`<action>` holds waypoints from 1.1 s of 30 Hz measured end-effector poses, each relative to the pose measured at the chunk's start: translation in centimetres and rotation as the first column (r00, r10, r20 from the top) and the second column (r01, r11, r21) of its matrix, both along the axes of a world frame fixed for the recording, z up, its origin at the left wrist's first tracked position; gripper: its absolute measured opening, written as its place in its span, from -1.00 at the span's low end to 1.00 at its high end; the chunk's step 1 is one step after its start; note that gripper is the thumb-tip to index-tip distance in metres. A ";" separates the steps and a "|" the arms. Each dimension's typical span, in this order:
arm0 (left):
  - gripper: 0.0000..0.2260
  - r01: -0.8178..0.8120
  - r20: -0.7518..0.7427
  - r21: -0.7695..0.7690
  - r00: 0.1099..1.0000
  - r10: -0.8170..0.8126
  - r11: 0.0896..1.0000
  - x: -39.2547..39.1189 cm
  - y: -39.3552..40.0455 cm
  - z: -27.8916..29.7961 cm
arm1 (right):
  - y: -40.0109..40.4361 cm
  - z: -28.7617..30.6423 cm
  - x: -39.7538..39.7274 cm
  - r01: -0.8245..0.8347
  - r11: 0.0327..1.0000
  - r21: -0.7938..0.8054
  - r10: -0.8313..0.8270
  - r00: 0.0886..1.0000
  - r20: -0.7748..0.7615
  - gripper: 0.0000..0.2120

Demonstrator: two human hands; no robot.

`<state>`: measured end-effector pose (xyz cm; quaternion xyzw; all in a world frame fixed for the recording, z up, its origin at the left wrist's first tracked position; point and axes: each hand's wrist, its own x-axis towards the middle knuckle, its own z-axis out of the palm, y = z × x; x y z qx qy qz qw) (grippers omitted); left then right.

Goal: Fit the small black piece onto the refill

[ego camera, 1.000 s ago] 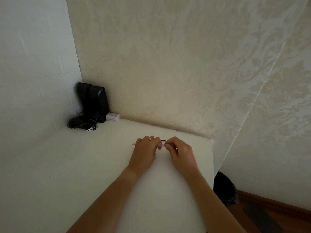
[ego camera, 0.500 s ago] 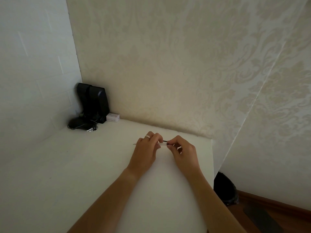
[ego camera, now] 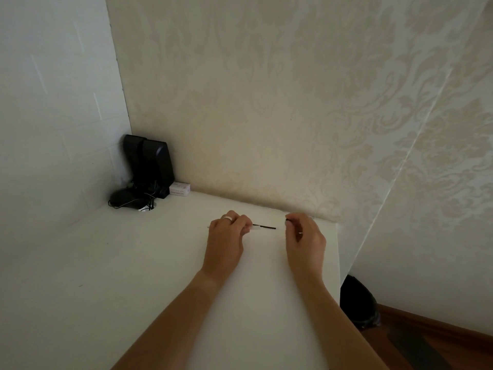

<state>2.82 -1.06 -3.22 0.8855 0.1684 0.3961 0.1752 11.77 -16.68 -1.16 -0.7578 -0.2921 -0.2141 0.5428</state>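
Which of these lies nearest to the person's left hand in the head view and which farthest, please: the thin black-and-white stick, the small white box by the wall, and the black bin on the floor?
From the left hand:
1. Thin black-and-white stick: pinched in its fingers, running right toward the right hand.
2. Small white box: back left, against the wall.
3. Black bin: far right, beyond the table's edge, on the floor.

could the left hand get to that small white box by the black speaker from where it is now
Probably yes, once freed. The left hand is pinching a thin stick, so it is occupied. Bare white table lies between it and the small white box, which sits beside the black speaker, nothing blocking.
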 end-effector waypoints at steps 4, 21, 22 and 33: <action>-0.84 0.011 -0.005 0.002 1.000 -0.011 1.000 0.0 0.1 -0.2 | -0.3 0.3 1.0 0.206 0.977 0.052 -0.201 0.976 -0.077 -0.89; -0.84 0.047 -0.034 -0.014 0.998 -0.048 0.999 0.3 0.3 -0.2 | 2.3 0.7 5.7 0.026 0.821 -0.570 -0.105 0.989 -0.105 -0.79; -0.85 0.048 -0.038 -0.015 0.998 -0.049 0.999 0.3 0.3 -0.2 | 2.3 0.5 5.8 0.015 0.832 -0.555 -0.096 0.988 -0.118 -0.79; -0.85 0.071 -0.053 -0.042 0.996 -0.073 0.997 0.2 0.3 -0.3 | 1.1 -0.7 6.3 0.099 0.889 -0.446 -0.158 0.983 -0.096 -0.79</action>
